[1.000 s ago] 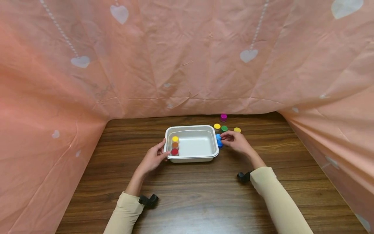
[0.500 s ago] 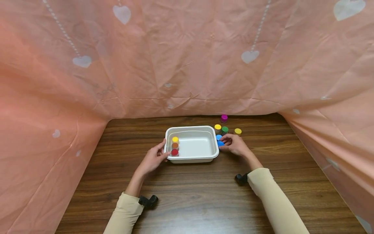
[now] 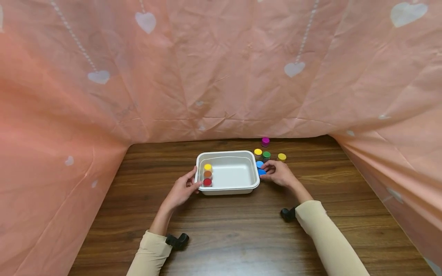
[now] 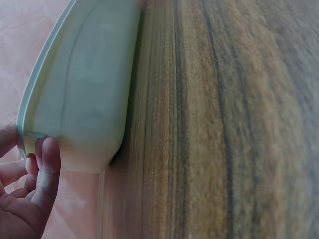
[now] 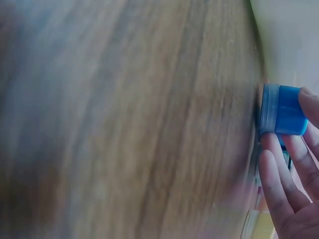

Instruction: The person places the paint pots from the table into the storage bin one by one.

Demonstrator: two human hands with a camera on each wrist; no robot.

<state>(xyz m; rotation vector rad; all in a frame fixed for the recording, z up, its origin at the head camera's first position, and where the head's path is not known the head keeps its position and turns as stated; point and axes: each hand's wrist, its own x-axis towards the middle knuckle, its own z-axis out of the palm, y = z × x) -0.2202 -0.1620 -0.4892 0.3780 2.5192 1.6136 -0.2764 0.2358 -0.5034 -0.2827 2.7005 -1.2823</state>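
Note:
My left hand [image 3: 181, 189] grips the left end of a white plastic tray [image 3: 229, 191]; the left wrist view shows the thumb and fingers [image 4: 48, 159] at its rim. Inside, along that end, stand small jars with yellow [image 3: 208, 167], orange-brown [image 3: 207, 174] and red [image 3: 207, 182] lids. Just off the tray's right end, my right hand [image 3: 281, 175] pinches a small clear jar with a blue lid [image 5: 291, 110], thumb on the lid and fingers at its side. A second jar with a lighter blue lid [image 3: 259, 164] stands right behind it, partly covered by the fingers.
Behind the right hand stand more jars with yellow [image 3: 258, 152], green [image 3: 266, 154], dull yellow [image 3: 281, 157] and purple [image 3: 265, 141] lids. The wooden table [image 3: 228, 234] runs back to a pink curtain [image 3: 221, 76], which also hangs along both sides.
My right fingers have shifted slightly onto the nearer blue-lidded jar. The left hand keeps its hold on the tray. The whole head view has moved a little downward.

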